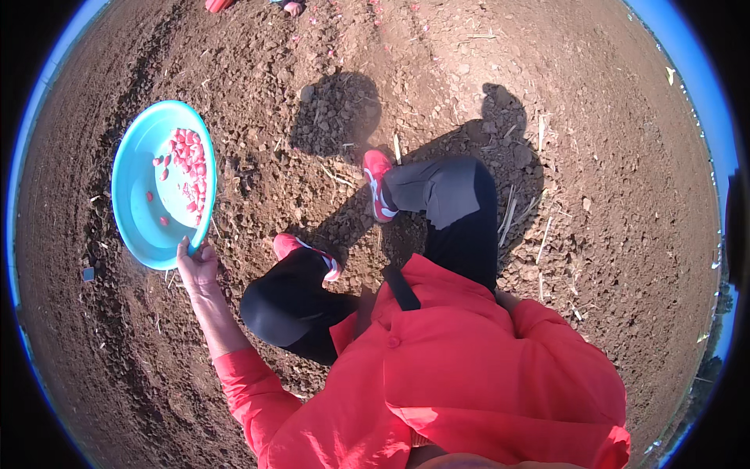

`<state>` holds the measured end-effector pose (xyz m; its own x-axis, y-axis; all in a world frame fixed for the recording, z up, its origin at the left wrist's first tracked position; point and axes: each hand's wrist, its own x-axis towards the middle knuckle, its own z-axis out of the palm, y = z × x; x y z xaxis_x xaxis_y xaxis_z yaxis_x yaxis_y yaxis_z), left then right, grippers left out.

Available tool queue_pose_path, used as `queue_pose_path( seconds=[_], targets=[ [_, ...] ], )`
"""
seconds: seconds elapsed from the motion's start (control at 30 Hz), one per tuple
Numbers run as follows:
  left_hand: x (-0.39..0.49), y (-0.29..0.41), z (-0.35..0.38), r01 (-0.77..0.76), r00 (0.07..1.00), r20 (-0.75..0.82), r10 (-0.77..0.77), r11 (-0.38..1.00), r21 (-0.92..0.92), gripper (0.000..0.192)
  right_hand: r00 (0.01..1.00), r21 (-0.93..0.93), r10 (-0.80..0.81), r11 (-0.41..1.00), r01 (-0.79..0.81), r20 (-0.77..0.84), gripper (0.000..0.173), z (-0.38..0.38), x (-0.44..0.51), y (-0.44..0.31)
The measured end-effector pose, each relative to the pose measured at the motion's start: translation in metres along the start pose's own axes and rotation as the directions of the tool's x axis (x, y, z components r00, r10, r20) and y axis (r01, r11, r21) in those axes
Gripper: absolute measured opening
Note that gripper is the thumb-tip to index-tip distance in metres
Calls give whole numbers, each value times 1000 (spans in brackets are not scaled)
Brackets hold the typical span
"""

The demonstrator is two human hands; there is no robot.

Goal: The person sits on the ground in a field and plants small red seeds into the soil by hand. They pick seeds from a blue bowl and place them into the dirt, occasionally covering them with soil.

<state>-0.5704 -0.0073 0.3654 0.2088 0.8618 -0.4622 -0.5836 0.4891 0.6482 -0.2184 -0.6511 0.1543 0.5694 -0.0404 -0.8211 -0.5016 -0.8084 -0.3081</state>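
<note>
My left hand (198, 262) grips the near rim of a turquoise plastic basin (132, 193), thumb over the edge. The basin is out to my left, its inside facing me. Small red clove-like pieces (190, 155) are heaped along its right side, and a few lie loose on the bottom. My right arm runs down beside my right thigh in a red sleeve (545, 322). The hand at its end is hidden behind the leg, so whether it holds anything does not show.
Cloddy brown soil (615, 193) with dry stalks (510, 211) surrounds my red shoes (378, 184). Beyond them, pink-red pieces (331, 53) lie scattered in lines. Another person's hand (293, 8) shows at the top edge. A small dark square object (88, 274) lies at left.
</note>
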Motion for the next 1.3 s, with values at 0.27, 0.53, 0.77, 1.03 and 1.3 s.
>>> queue_pose_path(
  seconds=[0.27, 0.53, 0.77, 1.03, 1.3],
  targets=[
    [-57, -12, 72, 94, 985, 147, -94, 996, 6, 19, 999, -38, -10, 999, 9, -47, 21, -25, 1, 37],
    [-93, -55, 113, 129, 988, 73, -134, 989, 67, 23, 1000, -96, 16, 995, -18, -25, 18, -15, 17, 55],
    [-99, -89, 148, 219, 976, -18, -219, 975, 25, 21, 989, -301, -145, 943, 141, 11, 16, 13, 59, -9],
    [-26, -135, 181, 295, 944, -202, -262, 942, 157, 14, 807, -622, -590, 639, 452, -19, 13, 78, 161, -199],
    [66, -170, 216, 451, 862, -383, -332, 848, 280, 23, 755, -843, -654, 435, 317, -54, 11, 104, 212, -280]
  ],
)
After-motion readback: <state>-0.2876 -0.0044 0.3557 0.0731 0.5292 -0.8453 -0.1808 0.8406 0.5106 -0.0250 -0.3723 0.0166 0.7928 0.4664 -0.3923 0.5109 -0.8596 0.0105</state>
